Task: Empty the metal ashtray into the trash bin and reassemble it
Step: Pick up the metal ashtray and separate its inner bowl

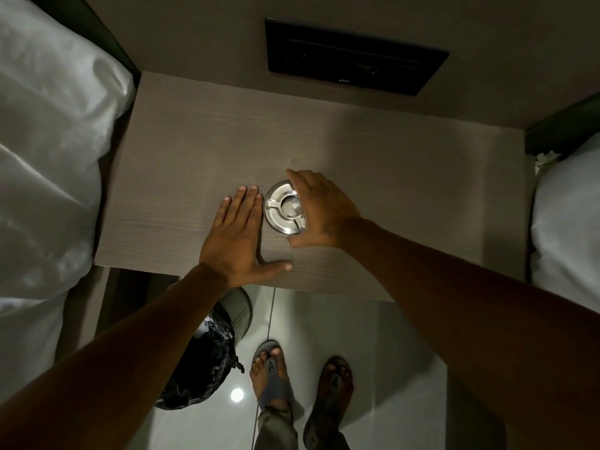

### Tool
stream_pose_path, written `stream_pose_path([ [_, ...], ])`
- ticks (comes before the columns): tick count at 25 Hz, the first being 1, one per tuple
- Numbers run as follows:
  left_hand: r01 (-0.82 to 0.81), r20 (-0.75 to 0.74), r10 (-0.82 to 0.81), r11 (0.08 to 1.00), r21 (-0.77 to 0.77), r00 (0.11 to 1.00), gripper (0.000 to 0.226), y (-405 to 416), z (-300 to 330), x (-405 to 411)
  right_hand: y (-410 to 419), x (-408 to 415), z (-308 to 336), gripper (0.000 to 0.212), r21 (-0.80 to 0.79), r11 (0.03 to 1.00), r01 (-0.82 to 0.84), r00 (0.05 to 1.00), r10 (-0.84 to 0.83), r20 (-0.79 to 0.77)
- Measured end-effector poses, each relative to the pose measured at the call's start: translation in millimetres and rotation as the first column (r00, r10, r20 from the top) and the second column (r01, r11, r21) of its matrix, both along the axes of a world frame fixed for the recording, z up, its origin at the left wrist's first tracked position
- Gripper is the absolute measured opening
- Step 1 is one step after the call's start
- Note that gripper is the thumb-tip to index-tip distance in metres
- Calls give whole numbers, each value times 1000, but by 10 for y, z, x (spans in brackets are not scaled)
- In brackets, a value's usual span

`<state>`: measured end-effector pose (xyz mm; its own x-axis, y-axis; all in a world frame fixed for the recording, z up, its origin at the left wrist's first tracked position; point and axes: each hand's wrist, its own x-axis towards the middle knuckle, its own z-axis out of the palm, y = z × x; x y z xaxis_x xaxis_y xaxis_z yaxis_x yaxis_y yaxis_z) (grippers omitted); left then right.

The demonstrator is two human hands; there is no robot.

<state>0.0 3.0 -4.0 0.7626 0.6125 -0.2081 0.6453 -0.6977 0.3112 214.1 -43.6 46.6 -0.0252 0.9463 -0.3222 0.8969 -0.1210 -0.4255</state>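
Note:
A round metal ashtray [280,207] with a grooved lid sits on the wooden nightstand [201,151], near its front edge. Pale ash shows in the middle hole. My right hand [319,211] arches over the ashtray's right side, fingers spread, thumb at the near rim and index finger at the far rim; the grip is not closed. My left hand [238,235] lies flat on the tabletop just left of the ashtray, fingers together, thumb out. The trash bin [211,349], lined with a black bag, stands on the floor below the nightstand, partly hidden by my left forearm.
Beds with white linen flank the nightstand, one on the left [48,177] and one on the right [568,216]. A black control panel [354,55] is set in the wall behind. My sandalled feet [298,381] stand on a glossy tiled floor right of the bin.

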Motion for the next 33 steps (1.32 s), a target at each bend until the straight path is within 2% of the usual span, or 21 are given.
stream_pose_path([
  [2,-90,133,106,989,-121,985,122,4,14,4,14,7,20,124,6,1000,28,999,-28,-45],
  [3,-165,244,222,958,-234,944,110,-5,32,38,19,18,39,123,18,999,44,997,-43,-66],
  [4,-237,368,380,895,-379,848,98,-21,76,97,27,25,54,122,39,998,54,995,-50,-83],
  [5,-277,459,565,785,-553,685,86,-36,103,178,39,26,74,121,63,996,59,994,-53,-93],
  [6,-250,474,732,638,-728,489,74,-42,134,274,53,19,97,121,85,995,59,994,-50,-101],
  [7,-148,422,847,486,-862,322,66,-40,170,377,71,0,125,121,104,993,58,993,-46,-112],
  [8,-29,322,924,335,-942,205,64,-32,216,479,86,-21,152,121,119,991,55,992,-41,-123],
  [9,78,192,972,183,-980,133,69,-14,255,564,103,-51,176,120,133,990,48,991,-31,-130],
  [10,179,49,994,31,-983,99,73,-15,277,623,115,-81,192,120,144,989,37,991,-18,-132],
  [11,274,-73,993,-94,-957,88,75,-32,285,658,117,-104,201,118,149,989,23,992,-3,-129],
  [13,386,-215,971,-238,-891,102,75,-74,252,670,99,-121,210,115,133,991,-8,992,24,-122],
  [20,400,-283,878,-436,-806,387,71,-66,123,560,-39,-59,232,111,97,991,-88,991,97,-90],
  [26,360,-280,802,-510,-781,528,60,42,61,495,-55,-20,225,113,113,978,-176,972,191,-134],
  [33,388,-289,780,-550,-740,554,53,90,43,447,-34,-39,249,112,180,952,-249,955,272,-118],
])
